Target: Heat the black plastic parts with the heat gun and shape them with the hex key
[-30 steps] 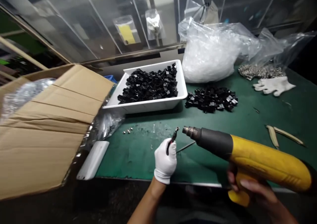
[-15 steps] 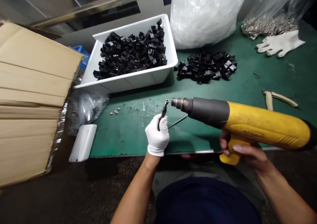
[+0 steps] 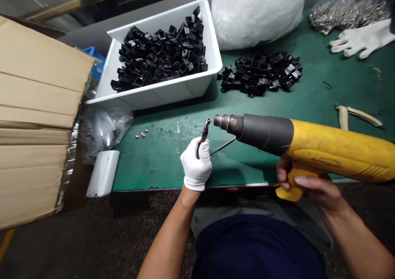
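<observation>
Heat gun [image 3: 333,147] pointing at a small metal piece [image 3: 209,120]

The white-gloved left hand [image 3: 196,163] is gripping a slim dark tool [image 3: 204,136], the piece sitting at its tip above the green bench [image 3: 154,168]. The bare right hand [image 3: 319,188] is gripping the gun, its nozzle [image 3: 227,123] hovering just beside the piece. If heat is flowing, a wavering aim could be scorching that left hand. Against half a second ago, the white tray [image 3: 173,86] is sitting higher in view; nozzle and piece are barely shifting.

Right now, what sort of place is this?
Likely a factory assembly workshop: a white bin of small black parts, a pile of metal pieces, and a yellow heat gun.
</observation>
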